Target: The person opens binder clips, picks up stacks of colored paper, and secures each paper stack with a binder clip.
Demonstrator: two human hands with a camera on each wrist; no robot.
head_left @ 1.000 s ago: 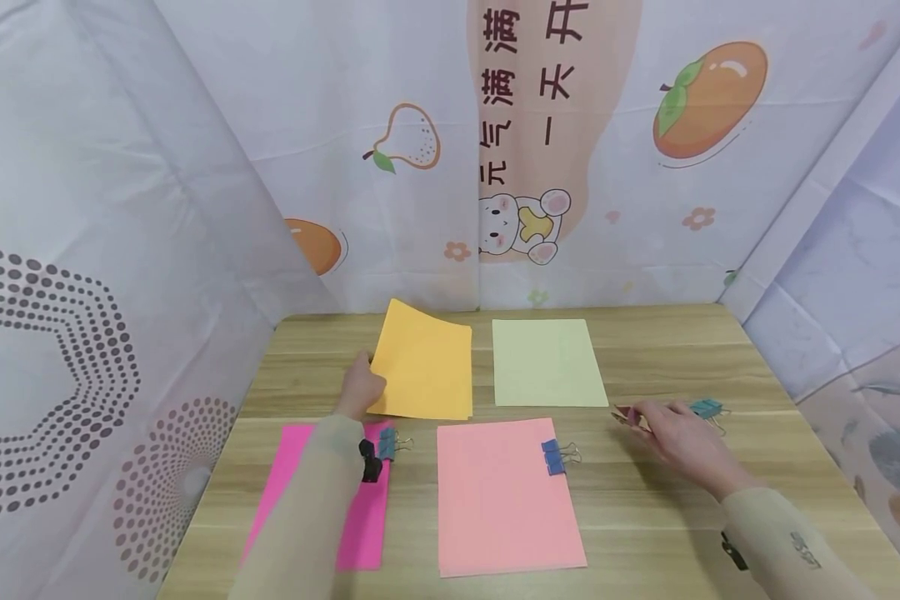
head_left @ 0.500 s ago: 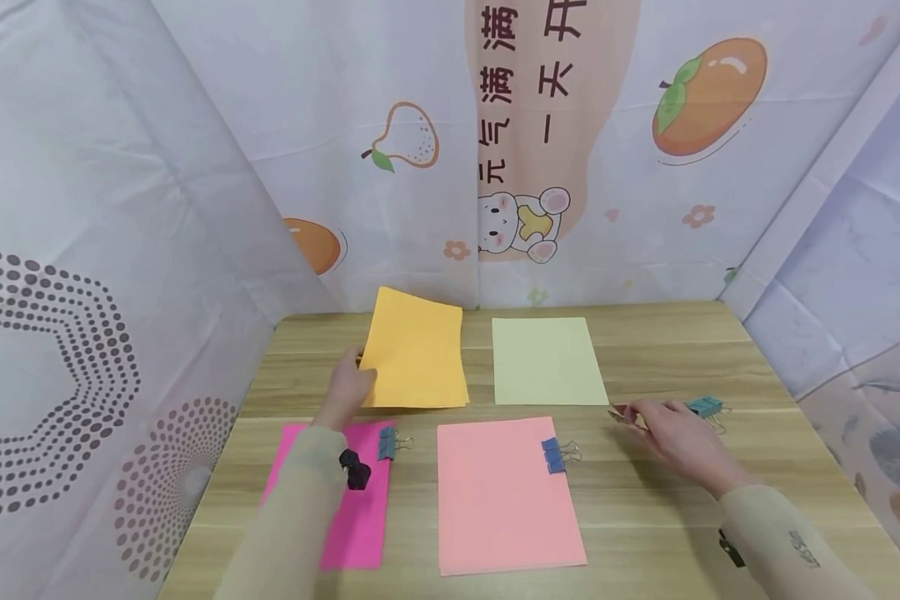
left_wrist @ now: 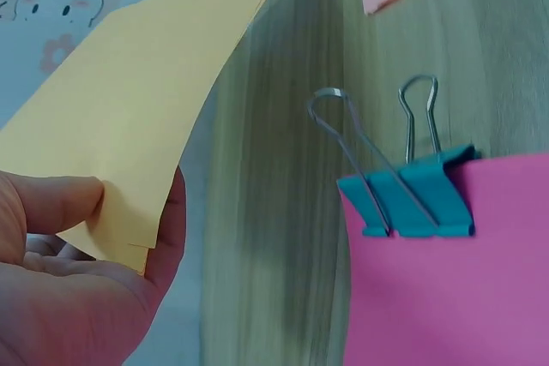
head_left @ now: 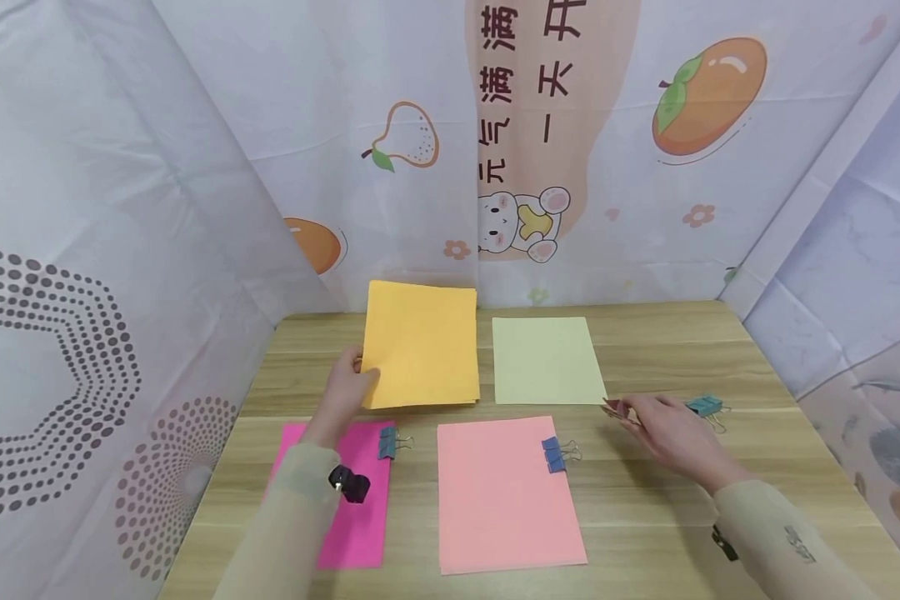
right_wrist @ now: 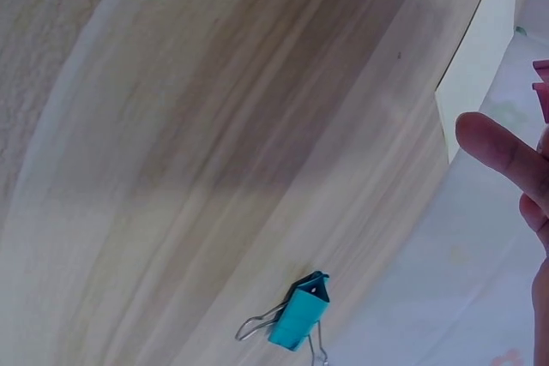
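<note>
The left hand (head_left: 348,387) holds the orange paper stack (head_left: 420,346) by its left side, thumb on the near face and fingers behind; the stack extends from these fingers to the right, tilted with its far edge raised; at the gripped corner the sheet edges do not lie quite flush; whether the near edge touches the table (head_left: 645,525) cannot be told.

The right hand (head_left: 671,429) pinches a small reddish clip (head_left: 619,408) between narrowed fingertips; the clip is well apart from the orange stack; whether it is squeezed open cannot be told; the pale green paper (head_left: 547,360) lies flat, its near right corner just beyond these fingers.

Status, judged from the present layout: two stacks carry clips, two places show none; the magenta stack (head_left: 360,525), on the near side of the left fingers, bears a teal clip (left_wrist: 412,203) at its far right corner; the light pink stack (head_left: 506,508), between the two hands and nearer the person, bears a blue clip (head_left: 553,455) on its right edge; the orange stack and the pale green paper show no clip, so the clipping appears about half complete; a loose teal clip (right_wrist: 300,315) lies to the right of the right fingers, attached to nothing.
</note>
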